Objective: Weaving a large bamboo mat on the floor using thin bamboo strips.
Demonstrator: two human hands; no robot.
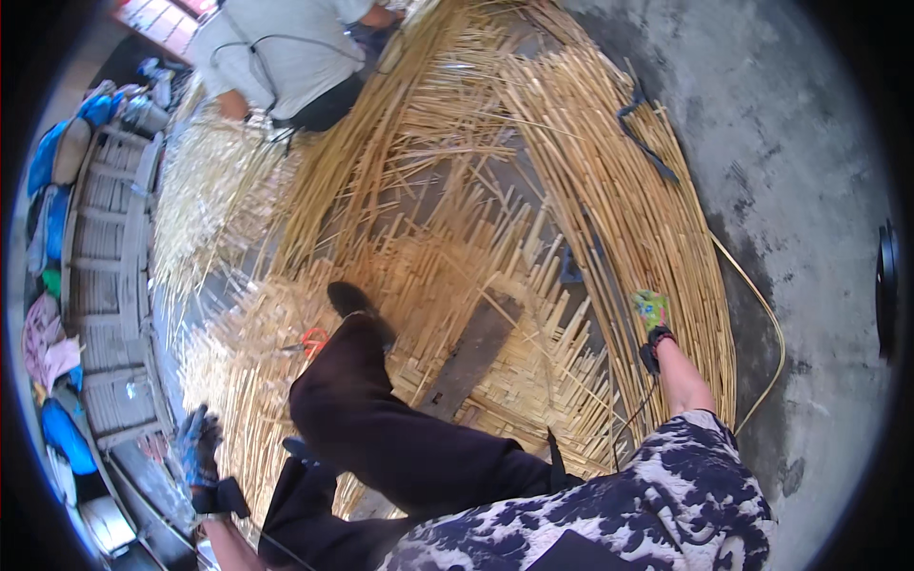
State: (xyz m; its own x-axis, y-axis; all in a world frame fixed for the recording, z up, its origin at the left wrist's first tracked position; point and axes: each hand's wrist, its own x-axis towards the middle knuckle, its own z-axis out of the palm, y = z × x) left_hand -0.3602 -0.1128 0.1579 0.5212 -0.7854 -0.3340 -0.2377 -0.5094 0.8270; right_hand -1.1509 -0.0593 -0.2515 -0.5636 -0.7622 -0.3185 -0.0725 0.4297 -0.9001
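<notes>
Starting at your left, an orange-handled tool (pixel 314 341) lies among loose strips near your knee; a careless shift of your leg could knock it or press you onto it. Your black shoe (pixel 352 300) stands on the flat, tan woven mat of split stalks (pixel 519 409), so a heavy or twisting step might crack strips or loosen the unfinished edge. Further right, the long, golden-tan bundle of slender stalks (pixel 590 162) could fan out or drag the mat's loose ends if pulled unevenly, and the thin dark cord (pixel 625 425) at your right wrist could snag on a stalk tip.

Now your hands. Your left hand (pixel 197 449), in a blue-and-grey glove, hangs beside the strips' left edge with its fingers spread wide, nothing visible in it. Your right hand (pixel 651 309), in a green patterned glove, touches the bundle, which runs lengthwise along your right side; you cannot tell from here whether its fingers close around any stalks or only rest on them.
</notes>
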